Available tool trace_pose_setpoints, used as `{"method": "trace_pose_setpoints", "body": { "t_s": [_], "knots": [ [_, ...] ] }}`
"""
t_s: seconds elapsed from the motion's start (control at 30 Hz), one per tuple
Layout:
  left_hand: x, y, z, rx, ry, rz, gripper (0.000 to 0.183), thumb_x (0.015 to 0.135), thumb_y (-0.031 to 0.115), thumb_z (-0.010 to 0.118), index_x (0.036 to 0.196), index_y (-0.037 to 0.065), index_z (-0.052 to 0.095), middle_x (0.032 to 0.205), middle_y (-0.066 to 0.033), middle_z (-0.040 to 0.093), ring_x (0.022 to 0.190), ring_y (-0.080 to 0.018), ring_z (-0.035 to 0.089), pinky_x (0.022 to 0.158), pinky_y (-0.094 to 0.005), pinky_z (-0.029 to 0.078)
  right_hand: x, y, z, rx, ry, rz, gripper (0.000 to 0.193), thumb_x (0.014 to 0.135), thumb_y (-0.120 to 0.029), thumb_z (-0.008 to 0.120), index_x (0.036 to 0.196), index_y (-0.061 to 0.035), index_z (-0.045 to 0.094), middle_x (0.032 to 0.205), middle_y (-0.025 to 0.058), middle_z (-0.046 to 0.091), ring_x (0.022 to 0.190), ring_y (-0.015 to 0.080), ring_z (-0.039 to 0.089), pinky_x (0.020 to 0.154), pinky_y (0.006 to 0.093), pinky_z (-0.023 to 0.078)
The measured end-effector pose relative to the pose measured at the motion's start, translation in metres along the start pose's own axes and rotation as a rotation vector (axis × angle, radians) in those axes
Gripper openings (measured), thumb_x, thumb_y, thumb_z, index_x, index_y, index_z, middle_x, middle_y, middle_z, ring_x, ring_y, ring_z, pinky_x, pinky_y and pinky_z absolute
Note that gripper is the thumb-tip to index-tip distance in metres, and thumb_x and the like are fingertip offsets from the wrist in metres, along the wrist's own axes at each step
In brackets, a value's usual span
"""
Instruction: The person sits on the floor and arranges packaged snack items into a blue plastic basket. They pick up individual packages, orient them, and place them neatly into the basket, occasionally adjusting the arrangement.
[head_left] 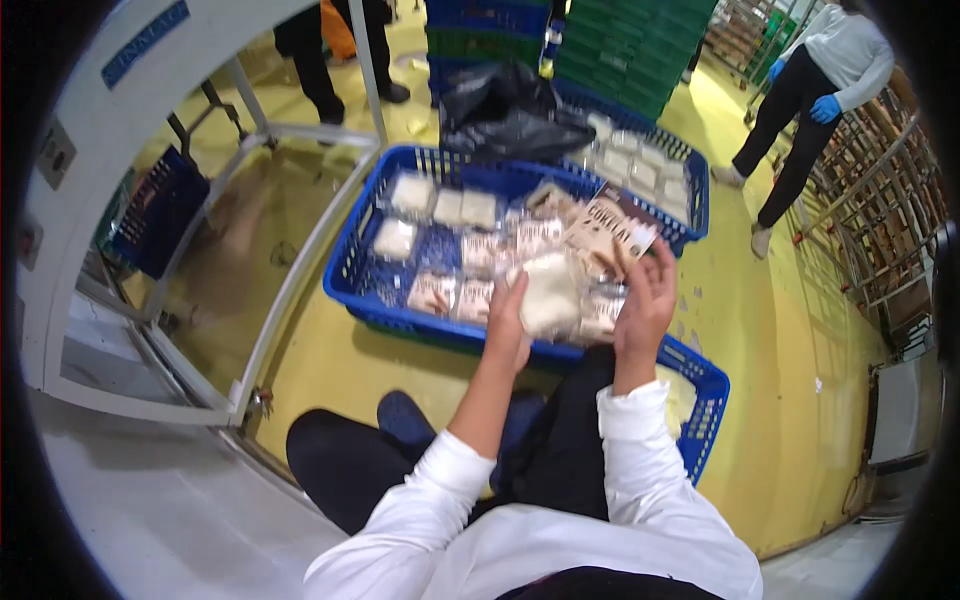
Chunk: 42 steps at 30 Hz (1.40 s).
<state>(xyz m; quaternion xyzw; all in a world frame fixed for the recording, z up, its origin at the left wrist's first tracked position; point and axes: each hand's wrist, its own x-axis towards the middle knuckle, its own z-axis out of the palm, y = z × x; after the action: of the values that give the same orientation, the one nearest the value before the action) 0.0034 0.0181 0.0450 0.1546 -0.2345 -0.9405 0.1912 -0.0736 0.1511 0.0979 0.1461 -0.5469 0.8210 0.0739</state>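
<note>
White packet [548, 297] held in left hand [510, 325], thumb on top, right hand [645, 312] curled, fingers holding printed wrapper [606, 228]

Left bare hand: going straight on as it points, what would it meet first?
Past the pale, squarish plastic-wrapped item it holds, the left hand would probably first meet a cream-and-brown printed packet in the blue plastic basket; depth is unclear.

Clothed in a white top [540, 555], softly creased, with 2 long sleeves [655, 465] of the same white, ending in cuffs [632, 408] short of the wrists [636, 370]. Clad below in plain black trousers [335, 460]; shod in round-toed, dark-blue footwear [402, 418]. Bare at the fingers [664, 268].
</note>
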Motion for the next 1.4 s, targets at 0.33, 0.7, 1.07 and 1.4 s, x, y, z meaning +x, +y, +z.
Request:
{"method": "trace_pose_setpoints", "body": {
  "t_s": [0.33,0.7,1.07,1.4],
  "knots": [
    [0.006,0.006,-0.012,0.124,-0.166,-0.055,0.037,0.094,0.015,0.062,0.125,0.002,0.048,0.120,-0.0121,0.059,0.111,-0.0207,0.060,0.096,-0.0350,0.049,-0.003,-0.012,-0.003,-0.063,-0.108,0.049,0.057,0.092,0.003,0.055,0.145,-0.0001,0.033,0.091,0.0068,0.063,0.087,0.0117,0.063,0.082,0.0255,0.052],
    [0.019,-0.001,-0.027,-0.109,-0.138,-0.169,0.047,0.102,0.036,0.043,0.133,0.000,0.046,0.123,-0.0144,0.060,0.114,-0.0237,0.060,0.099,-0.0362,0.047,-0.005,-0.006,-0.007,-0.184,-0.234,0.138,0.061,0.090,0.003,0.057,0.145,-0.0019,0.031,0.086,0.0055,0.057,0.080,0.0144,0.061,0.072,0.0323,0.060],
    [0.012,0.006,-0.014,-0.044,-0.155,-0.111,0.061,0.103,0.052,0.031,0.133,0.000,0.044,0.125,-0.0197,0.058,0.111,-0.0286,0.062,0.094,-0.0398,0.052,-0.022,0.008,0.010,-0.367,-0.361,0.140,0.059,0.087,0.003,0.059,0.142,-0.0034,0.039,0.081,0.0046,0.061,0.076,0.0094,0.058,0.071,0.0243,0.050],
    [0.012,0.002,-0.014,-0.088,-0.182,-0.038,0.049,0.101,0.039,0.044,0.133,0.003,0.039,0.124,-0.0188,0.057,0.110,-0.0277,0.062,0.094,-0.0398,0.053,-0.020,0.011,0.006,-0.511,-0.351,0.080,0.056,0.087,0.001,0.060,0.140,-0.0044,0.042,0.080,0.0044,0.061,0.074,0.0101,0.059,0.071,0.0260,0.048]
  ]
}}
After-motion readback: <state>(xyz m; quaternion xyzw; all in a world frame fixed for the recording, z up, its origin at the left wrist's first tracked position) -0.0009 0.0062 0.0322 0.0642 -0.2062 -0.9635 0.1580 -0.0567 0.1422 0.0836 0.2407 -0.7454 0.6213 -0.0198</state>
